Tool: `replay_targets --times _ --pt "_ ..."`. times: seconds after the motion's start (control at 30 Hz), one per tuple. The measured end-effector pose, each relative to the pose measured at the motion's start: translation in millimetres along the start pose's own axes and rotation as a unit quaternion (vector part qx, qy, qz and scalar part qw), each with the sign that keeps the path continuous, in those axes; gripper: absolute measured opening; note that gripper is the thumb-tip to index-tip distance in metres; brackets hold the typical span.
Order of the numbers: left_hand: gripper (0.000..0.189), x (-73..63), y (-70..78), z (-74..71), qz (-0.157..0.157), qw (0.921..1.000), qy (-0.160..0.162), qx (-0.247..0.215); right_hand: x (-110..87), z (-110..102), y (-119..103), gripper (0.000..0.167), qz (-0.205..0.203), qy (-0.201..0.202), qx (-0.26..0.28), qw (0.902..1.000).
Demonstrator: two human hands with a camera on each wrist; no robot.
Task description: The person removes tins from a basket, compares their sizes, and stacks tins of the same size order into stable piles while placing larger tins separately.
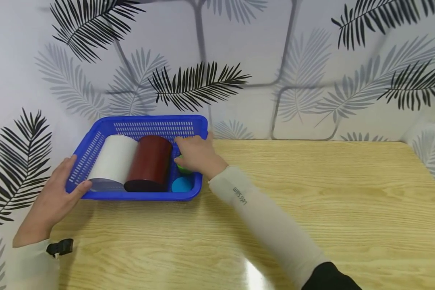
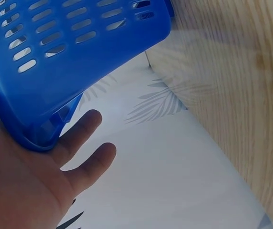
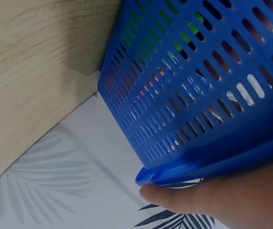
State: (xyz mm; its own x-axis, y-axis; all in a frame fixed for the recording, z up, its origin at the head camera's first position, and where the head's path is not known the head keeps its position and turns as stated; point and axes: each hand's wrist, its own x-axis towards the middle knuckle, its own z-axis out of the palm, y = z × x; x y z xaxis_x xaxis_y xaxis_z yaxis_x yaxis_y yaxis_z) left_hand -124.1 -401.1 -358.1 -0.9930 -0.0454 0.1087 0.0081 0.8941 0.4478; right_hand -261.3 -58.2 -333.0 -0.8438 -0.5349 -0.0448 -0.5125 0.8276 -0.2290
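Note:
A blue plastic basket (image 1: 141, 196) with slotted walls stands at the left of the table. Inside lie a white cylinder (image 1: 113, 159), a dark red cylinder (image 1: 150, 161), a blue round piece (image 1: 182, 184) and a green piece (image 1: 184, 167). My left hand (image 1: 59, 193) holds the front left corner, thumb at the rim. Two of its fingers (image 2: 91, 164) stretch out past the rim. Over the right rim lies my right hand (image 1: 199, 155), some fingers inside by the green piece and one finger (image 3: 184, 198) outside along the rim. What its inner fingertips touch is partly hidden.
The wood-grain table (image 1: 293, 209) extends to the right and front of the basket. Behind it hangs a white cloth (image 1: 239, 52) with leaf patterns, close to the basket's back wall. A black strap (image 1: 60, 247) is on the left wrist.

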Motion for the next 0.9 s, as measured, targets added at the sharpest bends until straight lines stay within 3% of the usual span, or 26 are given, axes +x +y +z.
replay_targets --times 0.17,0.5,0.63,0.8,0.9 --pt "0.086 -0.4 -1.7 -0.4 0.002 1.0000 0.002 0.002 3.3 3 -8 0.063 0.016 -0.012 -0.034 0.9992" --pt "0.089 2.0 0.2 -0.9 -0.005 1.0000 -0.006 0.003 8.5 11 -10 0.036 0.015 -0.008 -0.130 0.9913" --pt "0.089 3.3 0.5 -1.2 -0.008 0.9999 -0.006 0.005 9.7 10 -9 0.042 0.014 -0.012 -0.111 0.9937" --pt "0.090 2.9 -0.6 0.7 -0.013 0.9999 -0.009 0.004 9.5 9 -6 0.026 0.026 0.006 -0.044 0.9987" --pt "0.090 2.4 -0.8 1.7 -0.014 0.9999 -0.006 0.005 8.2 8 -5 0.029 0.031 0.023 -0.019 0.9991"
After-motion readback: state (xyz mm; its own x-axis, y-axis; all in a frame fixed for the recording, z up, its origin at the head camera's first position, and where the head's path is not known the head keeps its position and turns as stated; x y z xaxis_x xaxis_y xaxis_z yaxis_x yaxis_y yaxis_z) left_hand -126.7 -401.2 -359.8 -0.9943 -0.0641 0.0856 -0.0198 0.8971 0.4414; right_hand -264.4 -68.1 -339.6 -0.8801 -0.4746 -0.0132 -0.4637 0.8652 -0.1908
